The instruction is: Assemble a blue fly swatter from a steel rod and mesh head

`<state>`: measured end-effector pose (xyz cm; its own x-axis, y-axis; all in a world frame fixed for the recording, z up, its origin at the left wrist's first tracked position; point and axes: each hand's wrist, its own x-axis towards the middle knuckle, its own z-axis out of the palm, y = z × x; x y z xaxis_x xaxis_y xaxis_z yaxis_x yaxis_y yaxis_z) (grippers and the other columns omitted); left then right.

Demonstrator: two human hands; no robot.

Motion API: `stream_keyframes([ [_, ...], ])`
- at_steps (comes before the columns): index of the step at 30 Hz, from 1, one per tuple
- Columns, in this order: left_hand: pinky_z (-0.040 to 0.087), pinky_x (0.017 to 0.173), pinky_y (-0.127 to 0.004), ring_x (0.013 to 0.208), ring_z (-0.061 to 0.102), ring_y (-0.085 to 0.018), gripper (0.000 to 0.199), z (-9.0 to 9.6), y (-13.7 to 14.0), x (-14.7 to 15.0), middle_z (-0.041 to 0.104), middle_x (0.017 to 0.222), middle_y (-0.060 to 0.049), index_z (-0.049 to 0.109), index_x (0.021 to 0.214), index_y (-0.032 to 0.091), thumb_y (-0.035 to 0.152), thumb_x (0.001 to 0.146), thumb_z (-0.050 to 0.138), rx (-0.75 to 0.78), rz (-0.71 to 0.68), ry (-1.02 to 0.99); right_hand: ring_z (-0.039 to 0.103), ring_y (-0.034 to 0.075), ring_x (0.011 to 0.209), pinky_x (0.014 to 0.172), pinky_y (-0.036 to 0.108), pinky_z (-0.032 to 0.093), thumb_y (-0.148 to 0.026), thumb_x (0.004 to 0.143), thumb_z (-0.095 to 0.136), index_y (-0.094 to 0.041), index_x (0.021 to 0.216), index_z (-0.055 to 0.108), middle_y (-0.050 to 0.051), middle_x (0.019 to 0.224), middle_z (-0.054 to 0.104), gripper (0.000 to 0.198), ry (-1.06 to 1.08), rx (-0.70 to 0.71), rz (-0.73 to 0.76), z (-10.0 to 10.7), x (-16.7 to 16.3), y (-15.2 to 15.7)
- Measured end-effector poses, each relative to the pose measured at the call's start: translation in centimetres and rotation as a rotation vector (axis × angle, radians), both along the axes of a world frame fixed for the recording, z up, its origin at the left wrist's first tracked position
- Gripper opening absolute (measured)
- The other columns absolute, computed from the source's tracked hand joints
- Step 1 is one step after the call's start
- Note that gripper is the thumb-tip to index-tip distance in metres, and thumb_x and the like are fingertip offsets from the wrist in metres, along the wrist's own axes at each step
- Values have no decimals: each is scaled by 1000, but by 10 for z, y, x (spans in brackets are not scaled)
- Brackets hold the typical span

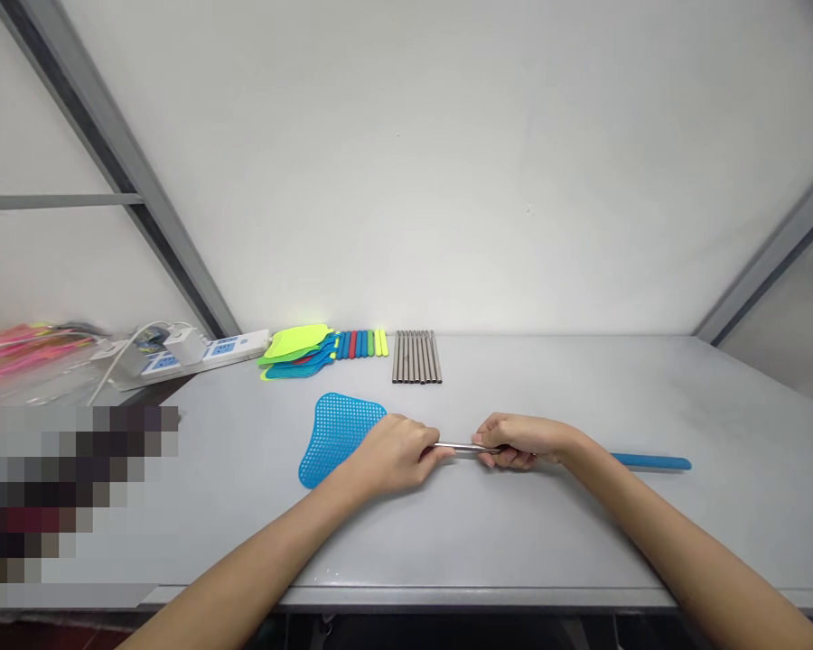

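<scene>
A fly swatter lies crosswise just over the tabletop, with a blue mesh head [342, 433] at its left end and a blue handle [654, 462] at its right. Between them a thin metal rod [462, 446] shows in the gap between my hands. My left hand [397, 451] is closed around the swatter where the head meets the rod, hiding that joint. My right hand [518, 440] grips the rod farther right, fingertips pinching it. My right wrist and forearm cover the stretch where rod and handle meet.
Behind, a stack of coloured swatter heads [298, 343], a row of coloured handles [360, 345] and several metal tubes [416, 357] lie on the grey table [501, 551]. A white power strip [234, 348] and bagged pink items [27, 352] are at left.
</scene>
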<state>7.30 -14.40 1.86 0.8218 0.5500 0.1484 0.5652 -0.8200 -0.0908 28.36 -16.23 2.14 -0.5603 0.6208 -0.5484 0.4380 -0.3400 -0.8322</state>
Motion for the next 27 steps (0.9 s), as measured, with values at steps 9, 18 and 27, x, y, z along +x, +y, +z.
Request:
stream_keyframes([
  [9,17,45,-27,49,49,-12,45,-1,2,0,57,55,-2,51,60,17,45,83,25,-45,11,-13,16,2,34,33,18,10,-39,78,39,-13,64,48,-8,42,23,31,-10,-4,13,-2,1,2],
  [18,18,46,-26,49,49,-12,44,-1,2,0,56,55,-2,52,61,16,44,83,26,-93,20,-40,27,3,37,36,18,20,-38,79,38,-11,69,53,-5,47,35,33,10,105,35,0,5,1],
  [27,20,46,-25,49,48,-11,41,1,1,2,56,56,-1,50,61,16,38,85,24,-121,-6,-41,29,4,39,39,19,24,-41,80,38,-9,73,56,-4,49,37,37,28,179,67,0,6,2],
])
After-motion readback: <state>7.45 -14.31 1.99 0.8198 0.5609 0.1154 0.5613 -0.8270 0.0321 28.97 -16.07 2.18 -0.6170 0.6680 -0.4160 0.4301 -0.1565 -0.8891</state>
